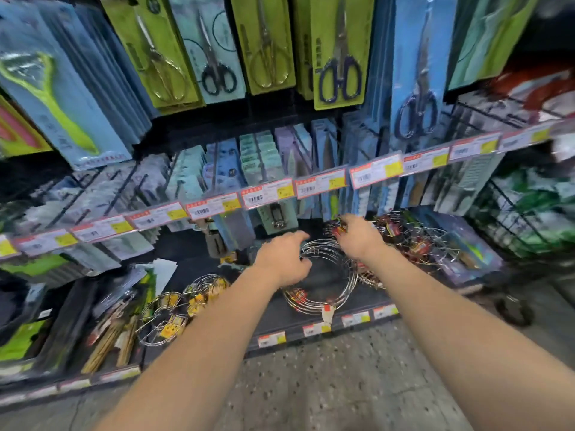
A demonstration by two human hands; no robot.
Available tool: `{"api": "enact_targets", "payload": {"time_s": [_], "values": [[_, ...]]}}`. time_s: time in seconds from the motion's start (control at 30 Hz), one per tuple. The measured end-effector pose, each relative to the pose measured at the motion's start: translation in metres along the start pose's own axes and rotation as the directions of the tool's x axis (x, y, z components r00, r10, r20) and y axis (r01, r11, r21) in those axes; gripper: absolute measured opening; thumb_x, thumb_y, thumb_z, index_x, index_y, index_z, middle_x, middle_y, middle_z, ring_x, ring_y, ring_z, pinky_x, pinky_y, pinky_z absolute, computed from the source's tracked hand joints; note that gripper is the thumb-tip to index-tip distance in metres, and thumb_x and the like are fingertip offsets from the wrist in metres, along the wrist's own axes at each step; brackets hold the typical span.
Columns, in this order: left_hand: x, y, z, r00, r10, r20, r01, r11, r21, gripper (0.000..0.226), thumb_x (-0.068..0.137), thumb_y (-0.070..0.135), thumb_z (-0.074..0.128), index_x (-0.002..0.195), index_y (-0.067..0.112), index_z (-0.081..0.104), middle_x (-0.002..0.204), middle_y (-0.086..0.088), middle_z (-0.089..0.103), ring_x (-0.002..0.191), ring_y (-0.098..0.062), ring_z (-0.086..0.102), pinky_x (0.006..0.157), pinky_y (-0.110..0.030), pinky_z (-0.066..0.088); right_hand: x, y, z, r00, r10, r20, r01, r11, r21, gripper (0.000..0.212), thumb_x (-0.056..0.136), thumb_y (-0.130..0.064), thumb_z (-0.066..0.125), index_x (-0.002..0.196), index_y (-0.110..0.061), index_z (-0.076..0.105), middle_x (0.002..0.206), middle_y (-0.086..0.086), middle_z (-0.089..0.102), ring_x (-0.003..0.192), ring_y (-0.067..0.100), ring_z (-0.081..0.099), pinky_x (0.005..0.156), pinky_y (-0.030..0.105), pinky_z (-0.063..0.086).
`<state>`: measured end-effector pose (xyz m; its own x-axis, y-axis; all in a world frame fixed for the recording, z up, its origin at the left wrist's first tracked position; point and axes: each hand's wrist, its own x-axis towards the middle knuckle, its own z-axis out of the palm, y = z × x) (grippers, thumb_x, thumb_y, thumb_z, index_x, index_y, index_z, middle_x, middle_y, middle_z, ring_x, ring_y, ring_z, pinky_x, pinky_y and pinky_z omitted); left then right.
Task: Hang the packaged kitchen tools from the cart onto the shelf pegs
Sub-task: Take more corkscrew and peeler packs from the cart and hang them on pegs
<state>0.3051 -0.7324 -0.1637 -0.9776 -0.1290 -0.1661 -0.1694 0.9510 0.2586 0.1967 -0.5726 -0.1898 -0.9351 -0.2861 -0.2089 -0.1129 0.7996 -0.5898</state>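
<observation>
Head view: left hand (pixel 284 259) around circular wire racks (pixel 326 295)

Scissor packs (pixel 339 51) hang up top; price-tag rail (pixel 267 191) below; wire rings (pixel 320 275) on btm shelf (pixel 199 275), ctr; cart (pixel 513 219) at far rt.

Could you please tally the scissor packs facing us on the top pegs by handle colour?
Gold-handled scissor packs: 2
Dark-handled scissor packs: 3
Total: 5
</observation>
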Motion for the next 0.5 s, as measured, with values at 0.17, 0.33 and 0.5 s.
{"api": "enact_targets", "payload": {"time_s": [0.17, 0.33, 0.5], "values": [[-0.014, 0.104, -0.080, 0.986, 0.125, 0.108, -0.145, 0.970, 0.195, 0.051, 0.095, 0.035, 0.053, 0.143, 0.020, 0.050, 0.138, -0.011, 0.060, 0.124, -0.036, 0.060, 0.101, -0.046, 0.050, -0.074, 0.029, -0.110, 0.984, 0.180, -0.001, -0.178, 0.975, -0.132, 0.047, 0.088, -0.027, 0.060, 0.134, -0.020, 0.056, 0.123, 0.014, 0.068, 0.113, 0.035, 0.065, 0.093, 0.041, 0.054], [-0.026, 0.240, -0.158, 0.935, 0.293, 0.202, -0.339, 0.905, 0.257, 0.043, 0.096, 0.038, 0.051, 0.133, 0.017, 0.055, 0.128, -0.012, 0.065, 0.114, -0.036, 0.064, 0.089, -0.045, 0.054, -0.152, 0.046, -0.249, 0.949, 0.305, -0.087, -0.316, 0.931, -0.185, 0.034, 0.091, -0.019, 0.058, 0.125, -0.015, 0.060, 0.123, 0.015, 0.065, 0.112, 0.035, 0.064, 0.089, 0.041, 0.052], [-0.045, 0.384, -0.212, 0.886, 0.391, 0.251, -0.439, 0.880, 0.180, 0.044, 0.095, 0.041, 0.052, 0.132, 0.018, 0.057, 0.128, -0.011, 0.066, 0.115, -0.036, 0.064, 0.091, -0.044, 0.051, -0.218, 0.080, -0.378, 0.906, 0.395, -0.153, -0.420, 0.886, -0.196, 0.033, 0.095, -0.025, 0.055, 0.125, -0.013, 0.058, 0.124, 0.015, 0.062, 0.116, 0.037, 0.060, 0.095, 0.041, 0.049]]}}
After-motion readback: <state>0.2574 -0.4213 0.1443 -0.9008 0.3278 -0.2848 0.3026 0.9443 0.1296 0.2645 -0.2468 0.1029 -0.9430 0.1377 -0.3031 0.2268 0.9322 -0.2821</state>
